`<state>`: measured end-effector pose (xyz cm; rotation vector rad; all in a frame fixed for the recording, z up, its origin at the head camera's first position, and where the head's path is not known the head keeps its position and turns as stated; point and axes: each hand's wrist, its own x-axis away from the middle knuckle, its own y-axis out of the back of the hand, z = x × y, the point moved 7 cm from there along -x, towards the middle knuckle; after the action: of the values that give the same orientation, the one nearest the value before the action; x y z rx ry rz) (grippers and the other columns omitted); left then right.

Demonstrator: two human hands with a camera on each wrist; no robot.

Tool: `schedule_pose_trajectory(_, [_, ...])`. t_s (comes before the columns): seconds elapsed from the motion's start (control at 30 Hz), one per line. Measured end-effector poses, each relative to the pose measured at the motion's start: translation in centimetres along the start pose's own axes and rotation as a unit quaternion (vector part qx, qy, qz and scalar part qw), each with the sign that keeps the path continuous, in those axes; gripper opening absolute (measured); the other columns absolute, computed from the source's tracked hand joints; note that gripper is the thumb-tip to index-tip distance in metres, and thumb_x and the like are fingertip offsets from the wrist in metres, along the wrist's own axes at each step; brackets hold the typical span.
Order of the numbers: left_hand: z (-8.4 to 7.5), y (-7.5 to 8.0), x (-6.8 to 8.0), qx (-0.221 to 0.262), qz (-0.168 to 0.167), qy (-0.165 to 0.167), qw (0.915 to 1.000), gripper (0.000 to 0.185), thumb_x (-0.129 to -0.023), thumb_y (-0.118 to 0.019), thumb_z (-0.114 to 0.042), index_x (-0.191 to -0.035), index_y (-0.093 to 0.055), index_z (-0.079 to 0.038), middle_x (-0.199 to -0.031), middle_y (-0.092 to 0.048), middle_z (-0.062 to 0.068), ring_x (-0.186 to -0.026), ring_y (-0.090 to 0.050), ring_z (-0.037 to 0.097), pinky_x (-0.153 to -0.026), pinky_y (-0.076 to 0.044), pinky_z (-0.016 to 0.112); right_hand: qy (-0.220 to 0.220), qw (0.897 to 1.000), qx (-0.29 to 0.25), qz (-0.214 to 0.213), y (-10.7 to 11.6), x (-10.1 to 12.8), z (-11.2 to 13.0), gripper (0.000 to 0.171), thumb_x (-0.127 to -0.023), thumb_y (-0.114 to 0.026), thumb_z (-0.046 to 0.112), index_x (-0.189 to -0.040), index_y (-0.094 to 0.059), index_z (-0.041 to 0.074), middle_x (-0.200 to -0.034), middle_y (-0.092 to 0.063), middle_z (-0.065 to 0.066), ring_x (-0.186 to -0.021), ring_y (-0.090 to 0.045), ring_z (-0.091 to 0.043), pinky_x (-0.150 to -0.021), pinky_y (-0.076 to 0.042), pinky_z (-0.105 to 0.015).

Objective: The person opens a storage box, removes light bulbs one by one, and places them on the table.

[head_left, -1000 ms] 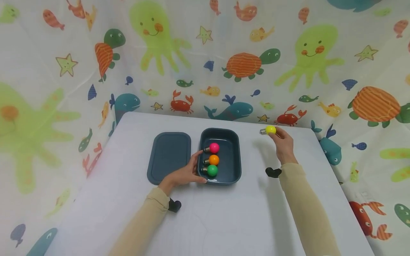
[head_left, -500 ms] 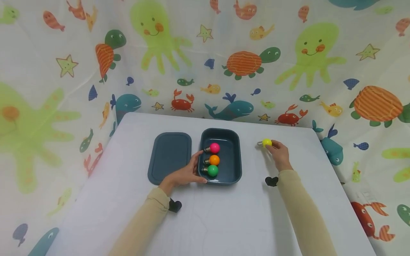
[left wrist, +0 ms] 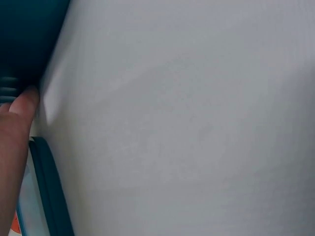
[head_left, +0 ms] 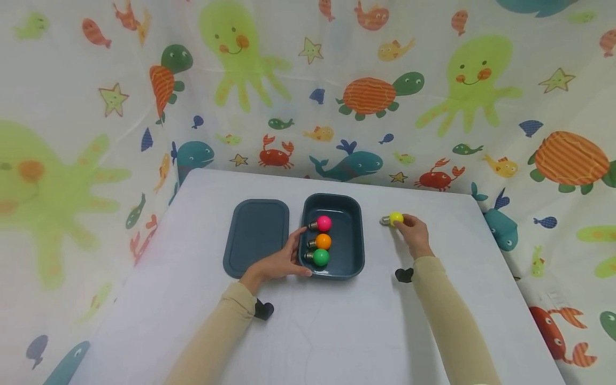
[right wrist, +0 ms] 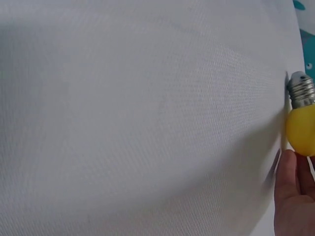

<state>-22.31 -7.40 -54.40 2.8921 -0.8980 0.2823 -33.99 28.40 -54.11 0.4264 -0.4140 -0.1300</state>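
A dark teal box (head_left: 359, 235) stands mid-table with a pink bulb (head_left: 324, 223), an orange bulb (head_left: 323, 241) and a green bulb (head_left: 320, 258) in a row along its left side. My left hand (head_left: 293, 254) grips the box's left rim, thumb at the near corner and forefinger over the wall; the left wrist view shows a finger (left wrist: 17, 128) against the dark box (left wrist: 24, 39). Right of the box, my right hand (head_left: 404, 223) pinches a yellow bulb (head_left: 395, 218) low at the table, metal base pointing left. In the right wrist view the yellow bulb (right wrist: 301, 130) sits above my fingertips (right wrist: 288, 172).
The box's flat lid (head_left: 255, 235) lies just left of the box. The white table (head_left: 327, 331) is ringed at the back and sides by a sea-animal curtain (head_left: 366, 96). Black wrist mounts (head_left: 263, 309) sit by both sleeves.
My right hand has brought the yellow bulb down and leftward, from near the table's far edge to a spot beside the box. The left hand has stayed on the rim.
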Motion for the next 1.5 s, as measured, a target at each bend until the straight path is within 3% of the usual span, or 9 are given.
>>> schedule_pose_trajectory(0.63, [0.3,0.1,0.0,-0.007,-0.013,0.012,0.9998,0.113,-0.08,-0.082,-0.018,-0.153,0.002,-0.038,-0.164,0.001,0.005,-0.148,-0.014,0.023,-0.118,-0.016,0.041,0.009,1.0,0.018,-0.006,1.8,0.6,0.6,0.065,-0.099,-0.058,0.033,-0.153,-0.031,0.011,-0.154,-0.036,-0.013,-0.139,-0.035,-0.03,-0.114,-0.031,-0.044])
schedule_pose_trajectory(0.9, [0.3,0.5,-0.3,-0.009,-0.011,0.009,0.9999,0.111,-0.081,-0.082,-0.018,-0.151,0.0,-0.042,-0.164,0.001,0.005,-0.148,-0.014,0.023,-0.118,-0.015,0.042,0.036,0.999,0.019,-0.015,2.4,0.6,2.7,0.067,-0.097,-0.06,0.036,-0.153,-0.031,0.014,-0.154,-0.036,-0.011,-0.139,-0.034,-0.03,-0.114,-0.029,-0.046])
schedule_pose_trajectory(1.2, [0.3,0.6,-0.4,-0.001,-0.005,0.004,1.0,0.112,-0.08,-0.082,-0.019,-0.152,0.001,-0.041,-0.164,0.004,0.005,-0.148,-0.013,0.023,-0.119,-0.014,0.042,0.108,0.994,0.018,0.03,-0.3,1.8,7.7,0.069,-0.096,-0.064,0.029,-0.155,-0.029,0.016,-0.156,-0.034,-0.01,-0.142,-0.031,-0.029,-0.115,-0.028,-0.045])
schedule_pose_trajectory(1.5, [0.3,0.5,-0.4,0.005,-0.002,0.003,1.0,0.113,-0.08,-0.082,-0.017,-0.152,0.002,-0.04,-0.164,0.003,0.004,-0.148,-0.014,0.022,-0.119,-0.014,0.041,0.16,0.98,0.079,0.088,-3.9,2.9,11.2,0.074,-0.093,-0.068,0.026,-0.154,-0.029,0.015,-0.156,-0.033,-0.012,-0.142,-0.03,-0.032,-0.111,-0.033,-0.051])
